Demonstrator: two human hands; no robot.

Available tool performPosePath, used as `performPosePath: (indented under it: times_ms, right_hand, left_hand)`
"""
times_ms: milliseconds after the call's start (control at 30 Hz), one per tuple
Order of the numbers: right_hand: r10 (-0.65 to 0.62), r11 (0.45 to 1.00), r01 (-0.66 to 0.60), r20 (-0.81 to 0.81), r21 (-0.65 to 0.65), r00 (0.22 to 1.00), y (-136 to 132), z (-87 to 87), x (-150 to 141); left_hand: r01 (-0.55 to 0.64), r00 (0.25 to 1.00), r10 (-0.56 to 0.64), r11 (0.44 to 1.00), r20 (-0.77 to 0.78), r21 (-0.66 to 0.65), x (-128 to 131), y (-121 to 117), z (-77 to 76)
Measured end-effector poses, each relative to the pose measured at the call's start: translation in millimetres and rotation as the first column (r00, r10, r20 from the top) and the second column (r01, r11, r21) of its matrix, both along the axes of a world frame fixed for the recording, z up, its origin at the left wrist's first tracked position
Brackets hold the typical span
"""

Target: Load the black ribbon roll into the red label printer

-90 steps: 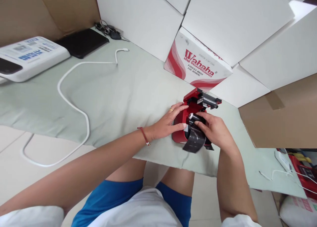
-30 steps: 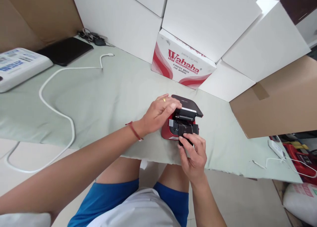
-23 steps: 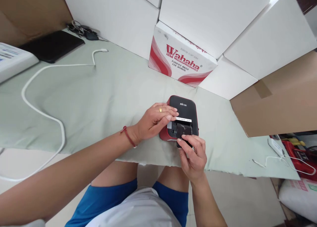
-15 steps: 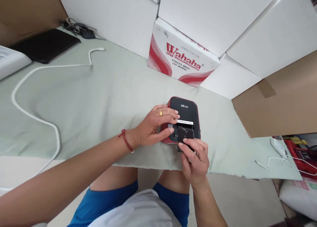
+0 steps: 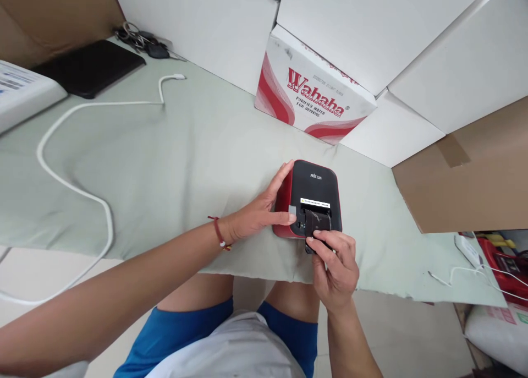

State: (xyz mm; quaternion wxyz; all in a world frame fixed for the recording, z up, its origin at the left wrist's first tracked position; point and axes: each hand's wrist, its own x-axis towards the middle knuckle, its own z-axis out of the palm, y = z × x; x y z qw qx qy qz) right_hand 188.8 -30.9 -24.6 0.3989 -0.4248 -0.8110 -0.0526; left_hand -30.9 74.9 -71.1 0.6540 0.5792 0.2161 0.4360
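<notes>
A small red and black label printer lies on the cloth-covered table in front of me. My left hand holds it by its left side, with the fingers along the red wall and the thumb on top beside a grey button. From the slot below a white sticker hangs a black strip, bent down over the printer's near end. My right hand pinches the strip's near end between thumb and fingers. Part of that end is hidden by the fingertips.
White boxes and a Wahaha carton line the back. A white cable, keys and a black flat object lie to the left. A cardboard box stands right, near red items.
My left hand's fingers have moved off the printer's top to its left side, while the thumb stays near the grey button. My right hand still holds the strip. The view has shifted slightly.
</notes>
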Motion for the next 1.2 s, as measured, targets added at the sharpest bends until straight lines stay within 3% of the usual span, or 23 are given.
performPosePath:
  times_ms: [267,400,600,733,900,1100,1200]
  right_hand:
    - [-0.024,1.0,0.024,0.001,0.006,1.0,1.4,0.8,-2.0]
    - [-0.025,1.0,0.025,-0.009,-0.003,1.0,3.2,-0.2,-3.9]
    - [-0.048,0.999,0.048,-0.025,0.001,0.999,4.6,-1.6,-5.5]
    - [-0.012,0.999,0.011,-0.031,-0.033,0.999,5.6,1.7,-2.5]
    - [0.071,0.995,-0.074,-0.04,-0.07,0.997,5.1,6.7,4.0]
    - [0.117,0.988,-0.118,-0.014,-0.096,0.993,6.1,17.0,9.8]
    - [0.021,0.993,-0.026,-0.048,-0.117,0.999,23.1,32.5,12.5]
  left_hand:
    - [-0.005,0.999,0.004,1.0,-0.047,-0.012,-5.4,4.6,3.9]
    - [-0.061,0.997,0.061,0.998,-0.046,-0.011,-2.2,5.7,8.8]
    - [-0.026,0.99,0.05,0.984,0.131,-0.177,12.3,13.0,9.0]
    - [0.0,0.988,0.035,0.973,0.148,-0.23,16.1,17.1,6.2]
    - [-0.007,0.987,0.034,0.985,0.154,-0.17,15.1,17.7,-1.5]
    - [-0.103,0.994,0.103,0.995,0.034,-0.014,13.4,18.2,-6.8]
    - [-0.088,0.996,0.089,0.996,0.022,-0.006,11.4,17.3,-6.1]
